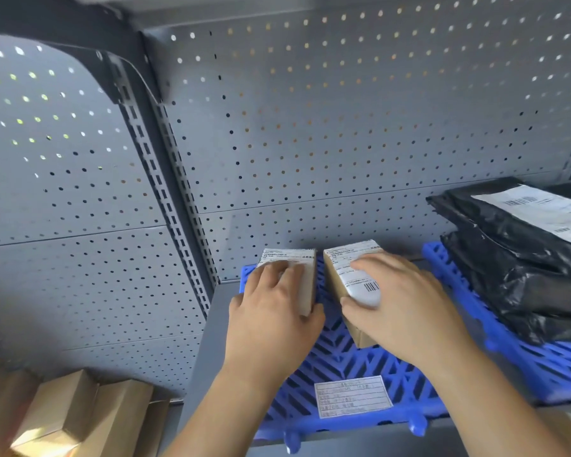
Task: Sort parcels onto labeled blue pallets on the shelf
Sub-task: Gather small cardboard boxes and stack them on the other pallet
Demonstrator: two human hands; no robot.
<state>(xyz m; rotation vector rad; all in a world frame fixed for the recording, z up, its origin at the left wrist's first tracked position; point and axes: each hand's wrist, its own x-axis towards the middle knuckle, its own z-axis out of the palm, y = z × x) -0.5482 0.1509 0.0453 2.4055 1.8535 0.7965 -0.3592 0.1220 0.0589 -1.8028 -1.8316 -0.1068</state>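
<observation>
Shelf bay, perforated back panel (310,127). Two small parcels sit side by side toward the 12 o'clock end of the blue pallet (337,361), a narrow gap between them.

Step in hand, as I read it: seating both parcels on this pallet. To do it well, check that each shipping label matches the pallet label (353,395) at the 6 o'clock edge. Then square the pair up, labels upward, flat on the grid.

Left hand (271,311): fingers draped over the top of the left box (309,282), thumb against its near corner. A narrow hold.

Right hand (406,308): fingers across the label of the right box (343,268), thumb pressed on its left side. This box sits skewed.

At 3 o'clock, black mailer bags (524,258) are stacked on a second pallet (541,367). At 8 o'clock, below, are brown cartons (80,413).
</observation>
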